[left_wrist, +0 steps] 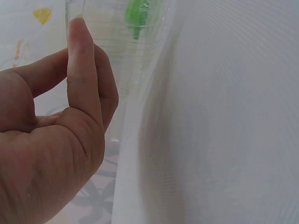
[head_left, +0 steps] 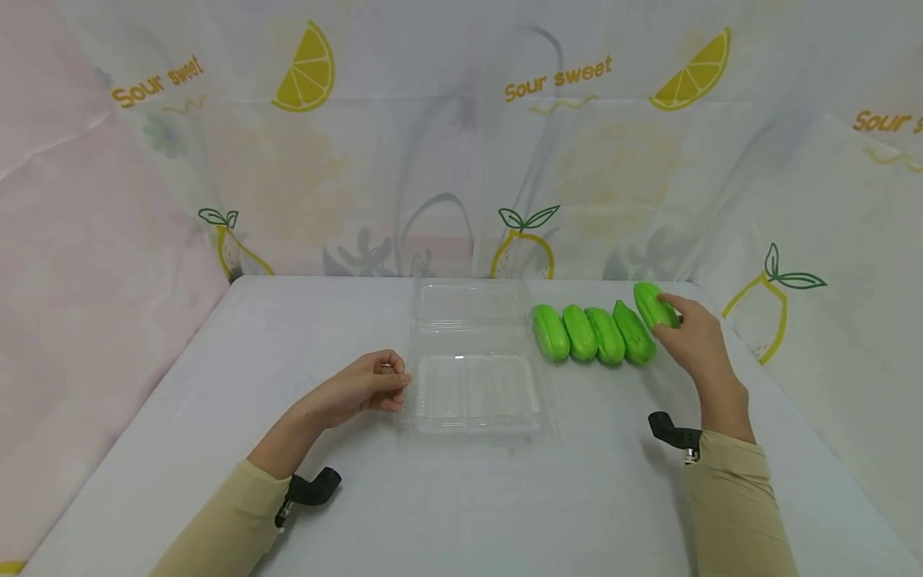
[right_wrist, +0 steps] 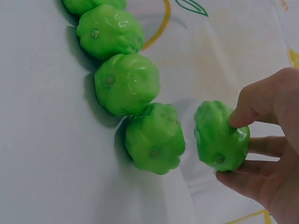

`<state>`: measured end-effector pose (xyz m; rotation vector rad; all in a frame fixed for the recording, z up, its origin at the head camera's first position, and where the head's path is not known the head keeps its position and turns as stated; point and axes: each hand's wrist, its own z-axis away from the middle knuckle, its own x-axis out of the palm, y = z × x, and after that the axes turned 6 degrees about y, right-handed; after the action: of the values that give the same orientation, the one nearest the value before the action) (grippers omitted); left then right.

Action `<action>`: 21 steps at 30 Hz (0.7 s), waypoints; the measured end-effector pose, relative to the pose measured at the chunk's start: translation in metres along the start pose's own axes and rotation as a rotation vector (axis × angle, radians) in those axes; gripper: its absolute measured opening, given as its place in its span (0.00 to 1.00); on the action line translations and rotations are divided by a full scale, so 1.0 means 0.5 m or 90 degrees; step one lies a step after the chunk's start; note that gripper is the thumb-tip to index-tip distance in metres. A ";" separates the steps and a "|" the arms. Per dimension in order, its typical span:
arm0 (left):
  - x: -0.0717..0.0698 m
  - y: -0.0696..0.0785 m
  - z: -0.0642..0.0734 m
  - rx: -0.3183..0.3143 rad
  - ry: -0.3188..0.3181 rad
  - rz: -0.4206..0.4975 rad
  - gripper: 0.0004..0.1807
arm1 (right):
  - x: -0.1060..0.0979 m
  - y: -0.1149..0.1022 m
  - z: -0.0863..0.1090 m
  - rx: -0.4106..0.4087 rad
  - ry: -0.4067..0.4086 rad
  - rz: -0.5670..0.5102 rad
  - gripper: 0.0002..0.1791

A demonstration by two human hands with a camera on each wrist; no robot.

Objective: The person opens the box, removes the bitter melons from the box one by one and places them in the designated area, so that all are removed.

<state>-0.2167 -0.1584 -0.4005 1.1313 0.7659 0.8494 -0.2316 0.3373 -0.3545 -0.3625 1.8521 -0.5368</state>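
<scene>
My left hand pinches the left rim of a clear plastic clamshell box. The box lies with its lid folded back toward the wall. In the left wrist view, the thumb lies against the transparent edge. A bright green, ridged bitter melon is gripped by my right hand, tilted and just beyond the right end of a row. Seen from the right wrist, thumb and fingers hold this melon from the side, with a gap between it and its nearest neighbour.
Several more green melons lie side by side to the right of the box. A white cloth covers the table. Behind it hangs a printed curtain with lemon drawings, which also runs along both sides.
</scene>
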 end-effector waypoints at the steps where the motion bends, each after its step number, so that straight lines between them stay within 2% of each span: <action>1: 0.000 0.001 0.001 -0.001 0.000 -0.001 0.08 | 0.002 0.003 -0.001 -0.001 -0.001 0.003 0.32; 21: 0.002 0.001 0.001 0.006 -0.003 -0.001 0.08 | 0.020 0.049 -0.006 0.038 -0.042 0.013 0.34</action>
<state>-0.2159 -0.1574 -0.4001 1.1403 0.7669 0.8429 -0.2377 0.3536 -0.3744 -0.3169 1.7713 -0.5581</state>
